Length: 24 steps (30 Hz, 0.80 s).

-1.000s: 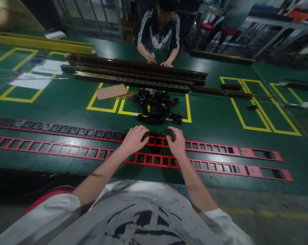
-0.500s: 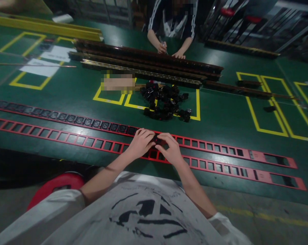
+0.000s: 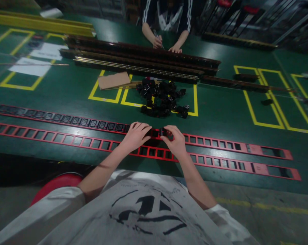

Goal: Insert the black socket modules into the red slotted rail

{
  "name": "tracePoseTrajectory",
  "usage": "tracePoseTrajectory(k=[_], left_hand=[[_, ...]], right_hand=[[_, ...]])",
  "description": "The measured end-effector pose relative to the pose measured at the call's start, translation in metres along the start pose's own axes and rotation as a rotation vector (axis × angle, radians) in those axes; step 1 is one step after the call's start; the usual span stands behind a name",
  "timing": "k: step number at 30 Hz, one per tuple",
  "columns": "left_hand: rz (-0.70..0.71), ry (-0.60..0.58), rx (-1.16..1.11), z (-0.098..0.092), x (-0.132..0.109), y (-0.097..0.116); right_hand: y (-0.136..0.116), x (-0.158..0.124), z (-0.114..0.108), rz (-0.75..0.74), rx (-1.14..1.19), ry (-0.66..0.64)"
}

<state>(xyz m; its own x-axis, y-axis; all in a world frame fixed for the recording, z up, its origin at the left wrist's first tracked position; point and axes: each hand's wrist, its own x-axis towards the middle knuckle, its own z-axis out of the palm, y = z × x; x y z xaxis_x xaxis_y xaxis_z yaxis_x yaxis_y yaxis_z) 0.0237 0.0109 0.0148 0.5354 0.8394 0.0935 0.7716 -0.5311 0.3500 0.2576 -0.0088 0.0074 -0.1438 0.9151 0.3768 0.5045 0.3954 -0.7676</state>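
Observation:
Two long red slotted strips lie side by side across the green table: a far strip [image 3: 215, 143] and a near strip [image 3: 67, 140]. The far strip's left part holds several black sockets [image 3: 67, 119]. My left hand [image 3: 136, 136] rests on the far strip with fingers curled, pressing on it by the last filled slot. My right hand [image 3: 175, 140] pinches a small black socket [image 3: 162, 131] just above the far strip. A pile of loose black sockets [image 3: 162, 98] lies just beyond my hands.
Long dark rails [image 3: 143, 61] lie across the table's middle. A cardboard piece [image 3: 113, 80] sits left of the pile. Another person [image 3: 166, 20] works on the rails at the far side. Yellow tape boxes [image 3: 271, 98] mark the table. White papers [image 3: 31, 66] lie far left.
My hands came together over the far strip, then parted slightly. The right hand now holds a socket at the slot right of the left hand. The view shifted a little.

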Motion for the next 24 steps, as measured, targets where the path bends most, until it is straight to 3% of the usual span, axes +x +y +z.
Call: tracePoseTrajectory(k=[5,10,24], left_hand=[[-0.007,-0.001,0.04,0.006,0.0,-0.009],[0.023,-0.012,0.02,0.007,0.001,-0.009],[-0.014,-0.094,0.033,0.004,0.006,-0.01]], right_hand=[[0.005,0.005,0.011,-0.068,-0.042,-0.041],[0.01,0.005,0.023,-0.041,-0.124,-0.121],[0.009,0.001,0.026,-0.089,-0.351,-0.191]])
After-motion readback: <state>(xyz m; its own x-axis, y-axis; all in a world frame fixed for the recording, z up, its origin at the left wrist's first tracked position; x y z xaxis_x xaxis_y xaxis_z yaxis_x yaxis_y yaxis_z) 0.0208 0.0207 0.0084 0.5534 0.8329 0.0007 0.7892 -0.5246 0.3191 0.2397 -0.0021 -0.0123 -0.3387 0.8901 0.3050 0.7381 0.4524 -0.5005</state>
